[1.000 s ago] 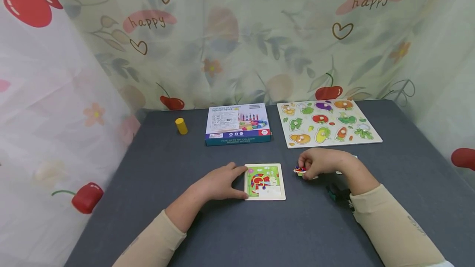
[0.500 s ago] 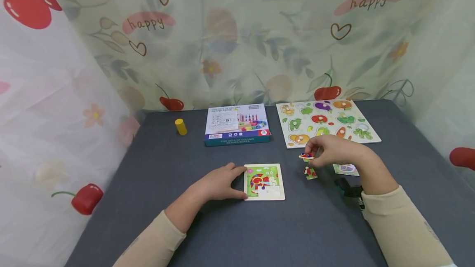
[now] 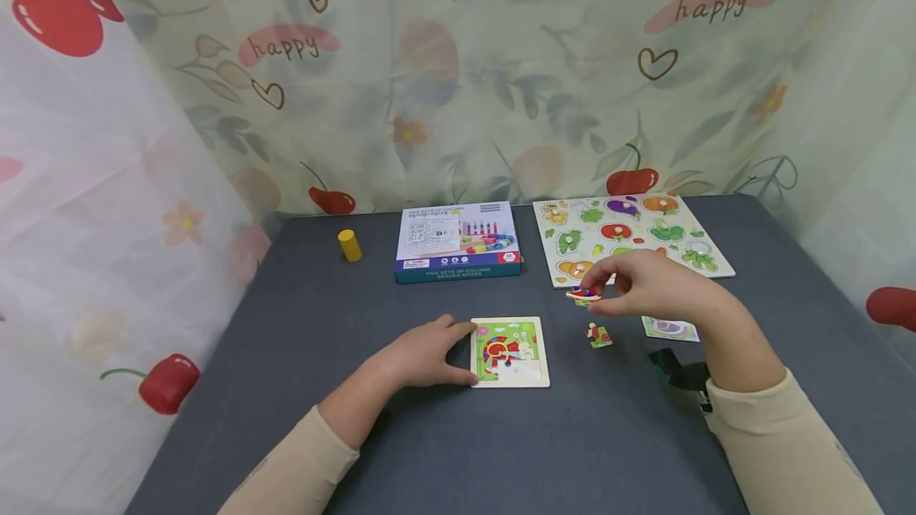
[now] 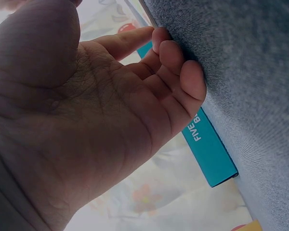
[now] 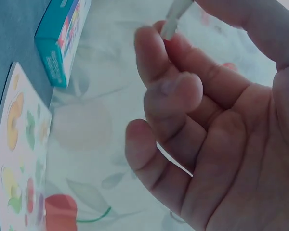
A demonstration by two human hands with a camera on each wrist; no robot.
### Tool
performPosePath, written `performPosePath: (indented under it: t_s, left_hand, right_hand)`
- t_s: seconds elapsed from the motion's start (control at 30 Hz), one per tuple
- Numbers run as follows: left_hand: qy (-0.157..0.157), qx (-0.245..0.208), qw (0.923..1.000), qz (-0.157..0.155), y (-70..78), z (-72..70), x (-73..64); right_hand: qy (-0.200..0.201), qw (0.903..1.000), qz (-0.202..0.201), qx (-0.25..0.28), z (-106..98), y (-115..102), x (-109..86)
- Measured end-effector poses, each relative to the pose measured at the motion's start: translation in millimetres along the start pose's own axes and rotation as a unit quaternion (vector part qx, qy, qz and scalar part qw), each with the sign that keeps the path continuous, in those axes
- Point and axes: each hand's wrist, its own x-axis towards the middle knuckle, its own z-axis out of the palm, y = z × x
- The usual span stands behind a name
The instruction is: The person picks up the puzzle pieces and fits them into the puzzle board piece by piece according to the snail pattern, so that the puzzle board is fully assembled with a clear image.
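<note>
In the head view, my left hand (image 3: pixel 422 354) rests at the left edge of a small square jigsaw puzzle (image 3: pixel 510 352) in a pale frame. Thumb and index finger touch that edge near its two corners. The puzzle has a green and red picture, with a bare white patch at its lower right. My right hand (image 3: pixel 637 286) pinches a colourful puzzle piece (image 3: pixel 583 296) between thumb and fingers, above the table. In the right wrist view, only the pale edge of the piece (image 5: pixel 171 28) shows at the fingertips. Another puzzle piece (image 3: pixel 598 334) lies below that hand.
A boxed bead set (image 3: pixel 458 242) and a vegetable peg board (image 3: pixel 637 237) lie along the table's back. A yellow cylinder (image 3: pixel 349 245) stands at the back left. Partly behind the right wrist is a flat printed card or piece (image 3: pixel 670 329). Patterned curtains (image 3: pixel 458 86) surround the grey table (image 3: pixel 544 451).
My right hand has lifted the puzzle piece off the table, away from the other piece, and then shifted it slightly left. The left hand and framed puzzle have stayed put.
</note>
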Motion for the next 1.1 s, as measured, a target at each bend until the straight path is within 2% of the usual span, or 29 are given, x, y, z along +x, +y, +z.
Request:
performPosePath:
  t_s: [0.17,0.5,1.1]
  left_hand:
    - [-0.001,0.0,1.0,0.001,-0.8,0.1,0.4]
    - [-0.002,0.004,1.0,-0.004,-1.4,1.3,0.9]
    - [-0.001,0.002,1.0,-0.007,0.6,0.4,1.3]
  right_hand:
    - [0.02,0.9991,-0.036,-0.008,5.8,-12.1,-0.8]
    - [0.017,0.9939,-0.104,-0.033,27.9,-26.5,8.3]
    - [-0.044,0.9866,-0.111,-0.111,75.6,-31.3,30.4]
